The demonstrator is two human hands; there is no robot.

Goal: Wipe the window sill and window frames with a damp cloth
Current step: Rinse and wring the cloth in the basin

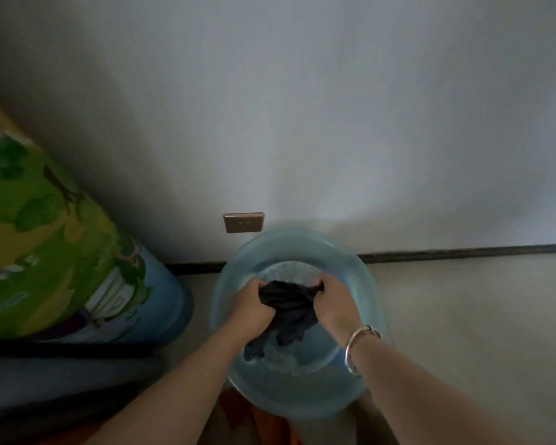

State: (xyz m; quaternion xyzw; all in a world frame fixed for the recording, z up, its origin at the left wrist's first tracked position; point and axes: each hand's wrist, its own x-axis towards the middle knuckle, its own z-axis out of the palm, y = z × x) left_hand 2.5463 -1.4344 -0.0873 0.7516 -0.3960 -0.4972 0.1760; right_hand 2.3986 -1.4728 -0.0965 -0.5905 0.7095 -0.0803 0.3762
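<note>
Cloth: and here's the dark cloth [286, 303], bunched and held up over the blue basin [225, 316], its lower tails trailing into the foamy water at the near side.
Left hand: left hand [252, 305] comes in from the near left, knuckles up, fingers curled tight round the cloth's left end.
Right hand: right hand [333, 303] mirrors it from the near right, fingers curled and gripping the right end; a silver bangle [358, 345] sits on that wrist.
Step in hand: looks like rinsing or a wring about to start. No sill or frame in view, so the wiping itself is not yet begun.
Risk one: wall socket [244, 222] sits just beyond the basin's far rim. A hard twist could flick water straight at it.
Risk two: a poor wring leaves the cloth sopping, and it drips across the floor [463, 316].
Risk three: the rolled play mat [61, 239] stands at the left, within splash range.
</note>
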